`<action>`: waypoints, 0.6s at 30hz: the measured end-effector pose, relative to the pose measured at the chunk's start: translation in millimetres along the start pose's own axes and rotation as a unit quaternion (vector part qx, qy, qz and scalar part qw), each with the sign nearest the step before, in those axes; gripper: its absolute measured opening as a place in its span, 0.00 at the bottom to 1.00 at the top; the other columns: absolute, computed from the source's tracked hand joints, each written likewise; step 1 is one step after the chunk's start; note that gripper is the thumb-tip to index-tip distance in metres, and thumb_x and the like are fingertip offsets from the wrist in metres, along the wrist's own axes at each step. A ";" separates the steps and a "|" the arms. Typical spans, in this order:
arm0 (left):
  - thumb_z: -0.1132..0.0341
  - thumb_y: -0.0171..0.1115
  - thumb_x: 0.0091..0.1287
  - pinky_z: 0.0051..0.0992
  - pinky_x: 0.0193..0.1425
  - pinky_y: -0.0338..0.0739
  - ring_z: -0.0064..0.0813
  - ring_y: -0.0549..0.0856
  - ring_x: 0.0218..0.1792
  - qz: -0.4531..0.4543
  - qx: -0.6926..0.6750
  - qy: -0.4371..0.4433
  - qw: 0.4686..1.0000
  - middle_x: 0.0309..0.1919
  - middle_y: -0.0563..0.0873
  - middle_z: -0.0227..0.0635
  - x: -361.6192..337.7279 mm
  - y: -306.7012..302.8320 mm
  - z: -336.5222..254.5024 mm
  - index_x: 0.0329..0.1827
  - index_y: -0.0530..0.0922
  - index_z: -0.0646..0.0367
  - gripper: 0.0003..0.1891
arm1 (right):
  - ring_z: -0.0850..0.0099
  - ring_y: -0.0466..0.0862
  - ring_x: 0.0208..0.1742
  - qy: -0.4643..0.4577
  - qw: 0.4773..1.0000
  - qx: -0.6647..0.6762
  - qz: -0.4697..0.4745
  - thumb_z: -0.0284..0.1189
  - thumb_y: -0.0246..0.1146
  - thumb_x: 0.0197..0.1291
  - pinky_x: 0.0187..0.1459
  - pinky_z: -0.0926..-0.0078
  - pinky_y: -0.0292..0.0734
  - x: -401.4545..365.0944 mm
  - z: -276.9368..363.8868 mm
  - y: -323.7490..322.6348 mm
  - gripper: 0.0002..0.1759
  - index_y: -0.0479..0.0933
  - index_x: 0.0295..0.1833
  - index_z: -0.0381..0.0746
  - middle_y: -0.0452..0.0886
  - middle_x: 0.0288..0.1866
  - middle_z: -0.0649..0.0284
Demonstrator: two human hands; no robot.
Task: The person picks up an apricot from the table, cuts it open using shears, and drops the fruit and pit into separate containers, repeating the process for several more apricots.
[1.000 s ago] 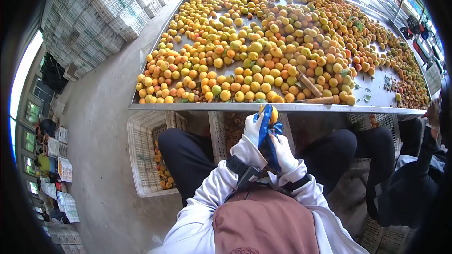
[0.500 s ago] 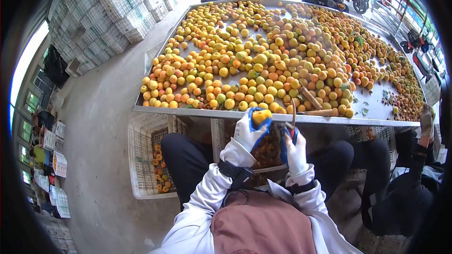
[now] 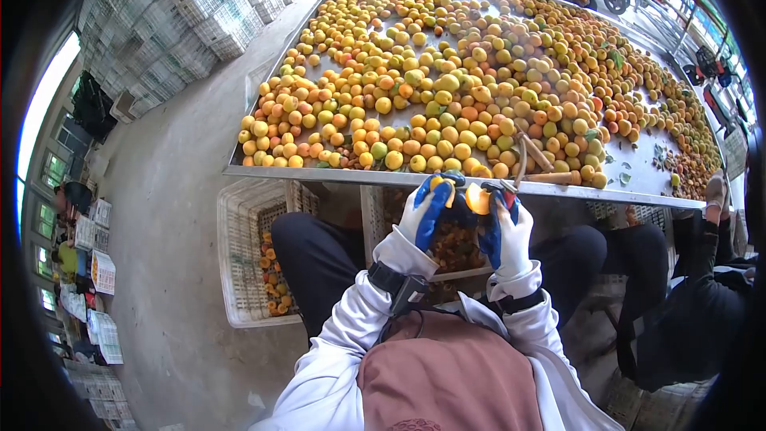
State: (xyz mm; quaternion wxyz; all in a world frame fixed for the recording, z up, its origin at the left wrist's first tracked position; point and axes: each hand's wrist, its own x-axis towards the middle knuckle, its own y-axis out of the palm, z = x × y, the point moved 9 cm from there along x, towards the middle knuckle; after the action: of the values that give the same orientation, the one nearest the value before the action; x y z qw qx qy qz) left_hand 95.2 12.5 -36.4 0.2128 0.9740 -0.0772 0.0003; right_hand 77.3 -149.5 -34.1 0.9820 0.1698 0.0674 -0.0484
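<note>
My left hand (image 3: 423, 215), in a white glove with blue fingers, is closed on an apricot half (image 3: 438, 182) at the table's near edge. Beside it my right hand (image 3: 509, 231), gloved the same way, grips a knife (image 3: 522, 161) whose thin curved blade points up and away. Another apricot half (image 3: 478, 199), its orange cut face showing, sits at the fingers of the right hand. The knife's handle is mostly hidden in that hand. Whole apricots (image 3: 407, 124) lie spread over the metal table (image 3: 335, 176) just beyond both hands.
A white crate (image 3: 233, 271) with apricot halves stands left of my knee. Between my legs is another crate (image 3: 373, 223) with apricot pieces. Wooden-handled tools (image 3: 550, 179) lie by the rim. A co-worker's hand (image 3: 716, 191) is at the right; two people sit across the table.
The apricot in my hands has come apart into two halves, one at each hand. My right hand has turned and the knife has tilted to the right. The view has shifted slightly.
</note>
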 end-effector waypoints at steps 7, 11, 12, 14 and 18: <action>0.47 0.51 0.78 0.44 0.68 0.75 0.44 0.82 0.62 0.014 -0.424 -0.058 0.903 0.64 0.80 0.48 9.2 -5.6 37.9 0.72 0.67 0.62 0.30 | 0.67 0.84 0.33 -0.257 0.928 -0.267 0.035 0.23 0.64 0.64 0.39 0.72 0.78 -23.8 13.8 35.0 0.13 0.78 0.54 0.35 0.84 0.34 0.60; 0.47 0.52 0.77 0.43 0.67 0.76 0.44 0.83 0.58 -0.024 -0.407 -0.102 0.907 0.60 0.83 0.45 -12.8 2.9 28.6 0.70 0.70 0.56 0.27 | 0.55 0.87 0.39 -0.258 0.879 -0.394 0.077 0.24 0.70 0.58 0.43 0.67 0.80 -22.5 0.9 51.5 0.19 0.77 0.55 0.34 0.85 0.37 0.48; 0.47 0.52 0.77 0.43 0.67 0.76 0.44 0.83 0.58 -0.026 -0.407 -0.102 0.907 0.60 0.83 0.45 -10.9 -0.5 33.8 0.70 0.70 0.56 0.27 | 0.60 0.87 0.37 -0.265 0.876 -0.396 0.079 0.24 0.69 0.59 0.42 0.69 0.80 -22.3 1.0 52.0 0.18 0.78 0.54 0.34 0.85 0.36 0.51; 0.47 0.51 0.77 0.46 0.60 0.80 0.43 0.86 0.51 -0.103 -0.424 -0.098 0.894 0.56 0.85 0.45 -5.5 -23.9 54.9 0.68 0.72 0.53 0.25 | 0.63 0.88 0.36 -0.221 0.926 -0.300 0.065 0.23 0.68 0.62 0.42 0.70 0.80 -17.9 9.0 40.1 0.15 0.79 0.54 0.35 0.86 0.37 0.52; 0.49 0.48 0.78 0.45 0.46 0.82 0.40 0.86 0.36 0.031 -0.395 -0.111 0.911 0.48 0.86 0.46 -10.5 -10.5 41.7 0.67 0.73 0.55 0.24 | 0.75 0.84 0.33 -0.085 0.994 -0.032 0.055 0.26 0.61 0.70 0.33 0.78 0.78 3.3 22.0 12.5 0.13 0.79 0.56 0.31 0.85 0.37 0.63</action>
State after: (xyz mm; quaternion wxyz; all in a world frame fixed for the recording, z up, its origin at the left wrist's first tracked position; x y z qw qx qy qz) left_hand 85.0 6.2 -79.0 0.5701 0.8013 -0.1242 -0.1322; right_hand 84.6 -145.4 -10.0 0.9902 0.1371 -0.0247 -0.0061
